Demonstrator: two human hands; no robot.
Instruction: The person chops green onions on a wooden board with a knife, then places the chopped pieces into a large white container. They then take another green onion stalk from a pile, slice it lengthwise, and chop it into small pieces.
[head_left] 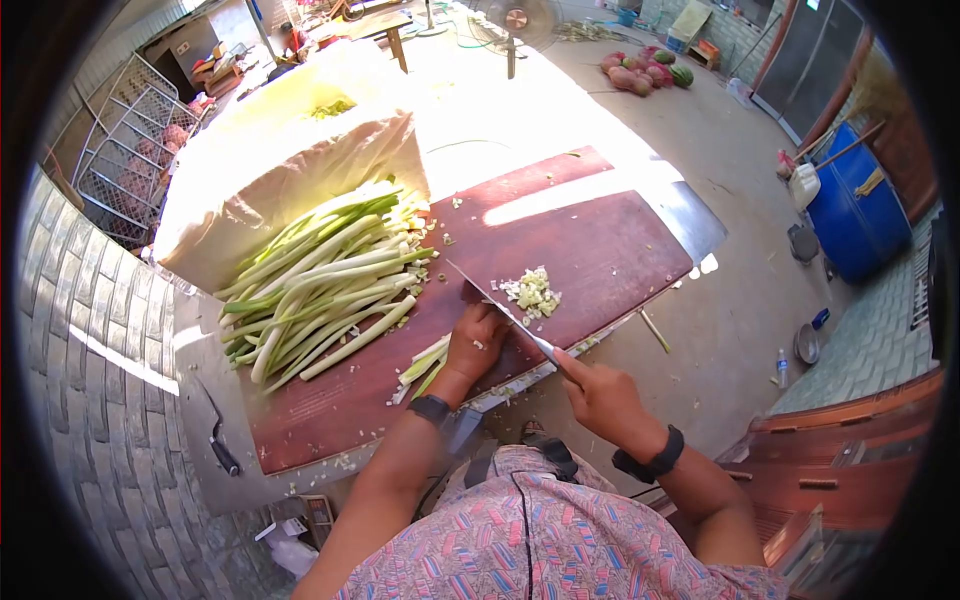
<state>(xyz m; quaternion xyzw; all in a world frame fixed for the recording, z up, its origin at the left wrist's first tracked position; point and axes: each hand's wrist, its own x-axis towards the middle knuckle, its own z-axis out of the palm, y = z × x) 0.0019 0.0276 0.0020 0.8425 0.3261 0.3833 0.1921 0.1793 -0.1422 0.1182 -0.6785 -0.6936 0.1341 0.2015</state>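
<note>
My right hand (605, 400) is wrapped round the handle of a long kitchen knife (515, 322), its blade pointing away and to the left. Beside the blade, my left hand (478, 345) presses down on a small bundle of green onions (425, 368), whose stalks stick out on its left side. Chopped green onion (532, 292) lies in a small heap just beyond the blade. A large pile of whole green onions (325, 285) covers the left part of the reddish-brown cutting board (590, 245). The stalk ends under my left fingers are hidden.
A pale cloth-covered bulk (290, 160) stands behind the pile. Another knife (222, 450) with a dark handle lies on the metal tabletop at left. Rightward on the floor is a blue barrel (858, 215). Filled red net sacks (640, 72) lie farther back.
</note>
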